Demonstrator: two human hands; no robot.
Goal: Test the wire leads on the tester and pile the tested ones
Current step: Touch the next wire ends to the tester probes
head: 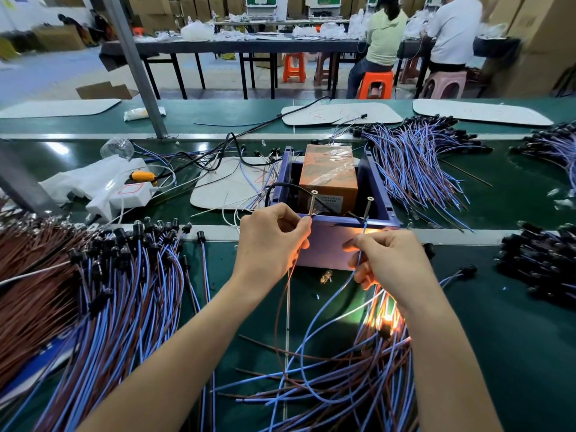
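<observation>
1. A worker's left hand (271,238) pinches the bare end of a brown lead (282,307) against the left screw (312,202). The screw stands on the near rim of the purple tester (324,244), mid-bench on the green mat (498,338).
2. The right hand (386,260), fingers curled tight, pinches the matching blue lead (314,316) just below the right screw (367,208). Whether the tip touches that screw cannot be told for certain.
3. A small lamp (386,322) glows orange just beside the right wrist, near and right of the tester. The step in hand therefore appears to be the test itself, and this piece looks to be passing.
4. Both leads loop down toward the viewer into a loose heap (343,385) beside the right forearm.
5. A large heap (109,291) of like leads lies at near left, and another (414,163) at far right of the tester. Which one holds the tested pieces cannot be told.
6. The next move likely calls for lifting both ends off the screws and laying the piece on the tested pile without snagging its neighbours. After that, one fresh piece has to be drawn out.
</observation>
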